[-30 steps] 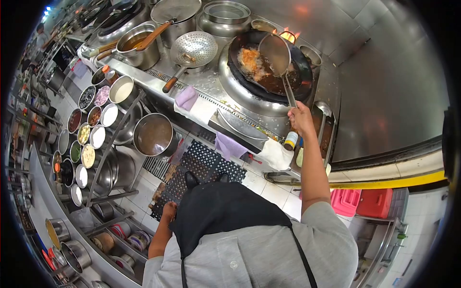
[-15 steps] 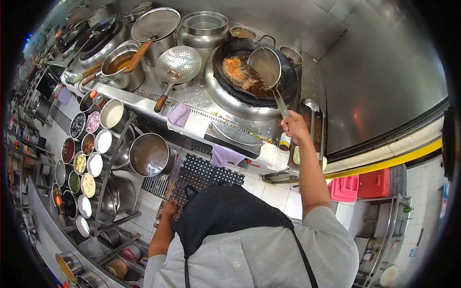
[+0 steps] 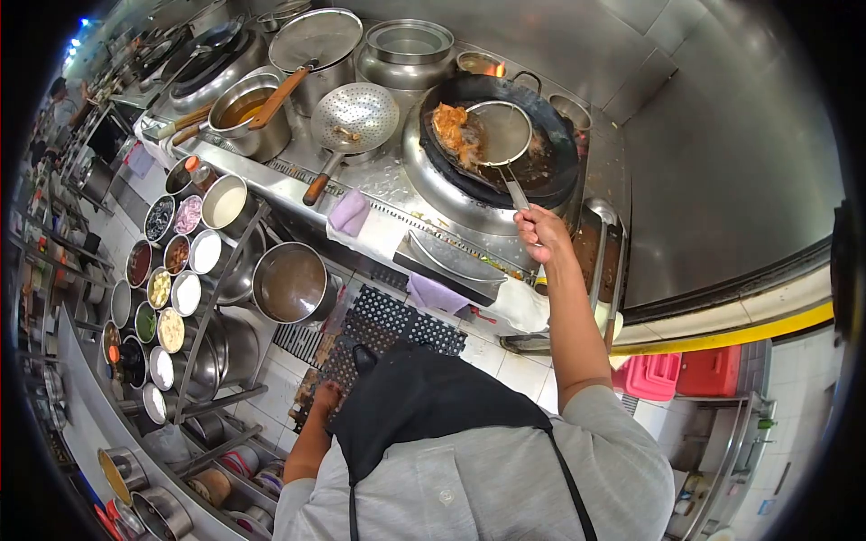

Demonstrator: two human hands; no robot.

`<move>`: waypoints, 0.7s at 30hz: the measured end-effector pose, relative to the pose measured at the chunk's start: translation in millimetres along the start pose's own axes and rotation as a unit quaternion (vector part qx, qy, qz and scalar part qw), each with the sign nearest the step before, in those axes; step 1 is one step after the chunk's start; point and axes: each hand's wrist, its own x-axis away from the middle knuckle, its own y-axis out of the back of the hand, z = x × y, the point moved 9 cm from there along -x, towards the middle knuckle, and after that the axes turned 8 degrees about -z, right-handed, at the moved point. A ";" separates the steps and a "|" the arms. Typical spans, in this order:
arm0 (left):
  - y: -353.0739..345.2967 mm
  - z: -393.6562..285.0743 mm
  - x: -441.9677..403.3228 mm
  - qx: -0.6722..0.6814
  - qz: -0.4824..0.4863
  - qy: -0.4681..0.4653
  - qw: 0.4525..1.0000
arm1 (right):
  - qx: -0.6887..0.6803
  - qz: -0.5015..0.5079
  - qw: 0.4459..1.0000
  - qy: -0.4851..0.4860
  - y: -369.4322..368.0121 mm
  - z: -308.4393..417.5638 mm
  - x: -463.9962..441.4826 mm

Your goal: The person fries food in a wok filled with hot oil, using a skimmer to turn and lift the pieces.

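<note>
My right hand (image 3: 541,232) is closed around the handle of a round fine-mesh skimmer (image 3: 502,132). The skimmer's mesh is over the dark oil in a black wok (image 3: 561,162), which sits on a round steel burner. Against its left side is a golden-brown, battered-looking piece of fried food (image 3: 451,124), with bubbling oil around it. Low beside my black apron hangs my left hand (image 3: 327,395), its fingers loosely curled and nothing visible in them.
Left of the wok, a perforated ladle (image 3: 354,115) with a wooden handle rests on the steel stove top. Pots (image 3: 239,113) stand beyond it. At my left, a rack holds several ingredient containers (image 3: 225,200) and a large pot of brownish liquid (image 3: 290,281). Cloths (image 3: 350,212) lie on the stove's front edge.
The skimmer has shifted toward the left side of the wok, against the fried food. My right hand moved with it. The view has turned slightly; my left hand still hangs low.
</note>
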 end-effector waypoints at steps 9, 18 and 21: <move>-7.8 66.3 0.3 -0.009 -0.072 0.085 0.994 | 0.184 -0.023 0.979 0.086 20.8 16.4 28.1; 95.7 -201.1 -87.2 0.331 -0.060 -0.064 0.940 | 0.135 -0.037 0.988 0.065 4.7 2.9 46.6; 134.0 -283.2 -125.2 0.375 -0.056 -0.081 0.922 | 0.085 -0.030 0.995 0.050 -13.6 -1.5 42.2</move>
